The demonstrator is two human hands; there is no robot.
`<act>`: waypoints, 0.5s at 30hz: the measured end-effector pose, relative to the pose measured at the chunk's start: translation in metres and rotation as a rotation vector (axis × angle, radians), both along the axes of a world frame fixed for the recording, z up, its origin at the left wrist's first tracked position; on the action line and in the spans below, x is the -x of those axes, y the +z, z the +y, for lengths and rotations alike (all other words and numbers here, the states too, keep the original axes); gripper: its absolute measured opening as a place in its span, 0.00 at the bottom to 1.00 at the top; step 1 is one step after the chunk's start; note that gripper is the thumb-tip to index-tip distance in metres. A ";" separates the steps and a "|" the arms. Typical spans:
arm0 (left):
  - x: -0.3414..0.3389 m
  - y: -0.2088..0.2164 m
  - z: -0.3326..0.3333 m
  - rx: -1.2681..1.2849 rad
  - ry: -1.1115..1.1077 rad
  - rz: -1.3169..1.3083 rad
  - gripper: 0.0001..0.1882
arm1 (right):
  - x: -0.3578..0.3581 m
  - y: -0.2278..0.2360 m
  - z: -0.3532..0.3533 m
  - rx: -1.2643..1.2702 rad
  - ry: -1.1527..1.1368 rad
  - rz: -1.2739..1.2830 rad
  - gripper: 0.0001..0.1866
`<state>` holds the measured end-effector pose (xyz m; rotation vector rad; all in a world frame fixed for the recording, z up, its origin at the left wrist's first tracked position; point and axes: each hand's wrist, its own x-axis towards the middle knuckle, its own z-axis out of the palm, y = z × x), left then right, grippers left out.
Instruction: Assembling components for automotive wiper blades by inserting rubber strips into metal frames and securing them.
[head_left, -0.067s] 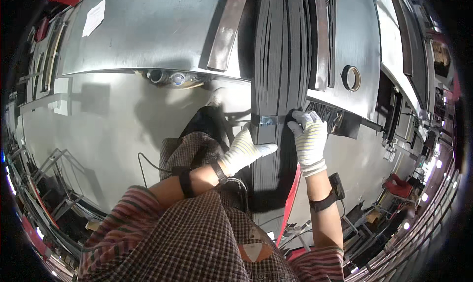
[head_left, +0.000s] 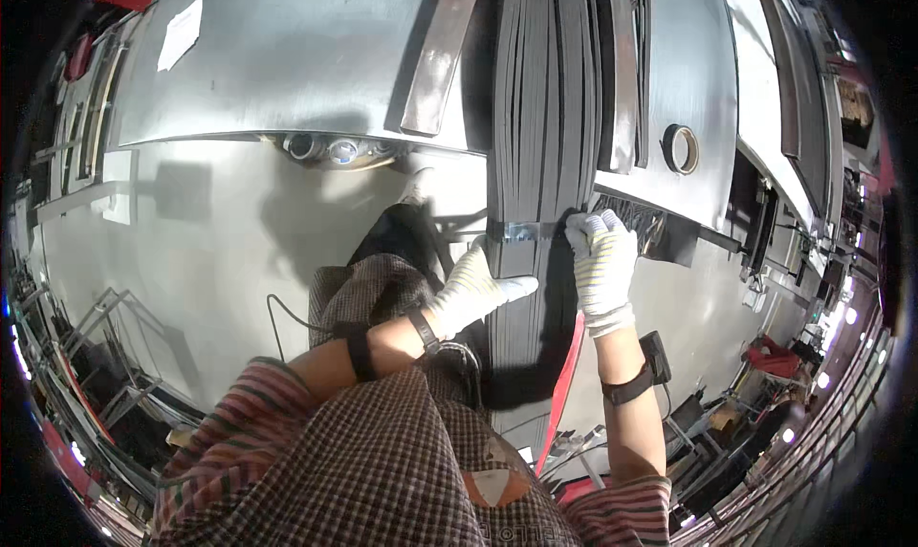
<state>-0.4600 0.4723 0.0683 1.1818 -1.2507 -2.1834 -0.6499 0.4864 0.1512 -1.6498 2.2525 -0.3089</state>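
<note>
Right hand (head_left: 604,270) has curled tighter beside the band (head_left: 519,232), centring work there, hold unclear; left hand (head_left: 469,294), thumb spread over bundle (head_left: 521,164), hides its fingers' grip.

A: What do we record for the floor?

B: We note a pale, smooth floor (head_left: 239,236), brightly lit, with dark shadows (head_left: 311,207) on its left part.

A: Furniture?

B: We see a wide grey table (head_left: 287,59) across the top, its near edge bowed by the lens, and a whiter table (head_left: 765,45) to its right. We log a tube frame (head_left: 117,351) at lower left.

A: Light and surroundings?

B: We observe small bright lights (head_left: 823,382) along the right rim, near a ribbed surface (head_left: 813,451); wall or ceiling, we cannot tell.
</note>
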 end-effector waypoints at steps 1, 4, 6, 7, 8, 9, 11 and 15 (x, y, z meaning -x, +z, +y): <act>0.000 0.004 -0.002 0.000 0.001 0.000 0.38 | -0.003 0.007 -0.004 0.000 0.001 0.000 0.07; -0.001 0.012 -0.003 -0.163 0.051 0.133 0.41 | -0.007 0.013 0.004 -0.035 0.276 0.334 0.05; 0.000 0.002 0.002 -0.062 0.060 0.061 0.47 | -0.004 0.012 0.014 -0.207 0.191 0.195 0.07; 0.002 0.005 0.001 -0.067 0.062 0.059 0.47 | -0.006 0.026 0.011 -0.195 0.175 0.102 0.09; 0.005 0.008 0.001 -0.017 0.114 -0.003 0.47 | -0.009 0.033 0.003 -0.200 0.179 0.100 0.09; 0.009 0.011 0.001 0.034 0.161 -0.063 0.48 | -0.016 0.038 -0.009 -0.039 0.213 0.051 0.13; 0.016 -0.012 0.010 0.001 0.179 -0.016 0.49 | -0.024 0.033 -0.023 0.099 0.334 0.064 0.22; 0.015 -0.037 0.010 -0.305 0.303 0.255 0.46 | -0.042 0.016 -0.026 0.049 0.358 0.241 0.19</act>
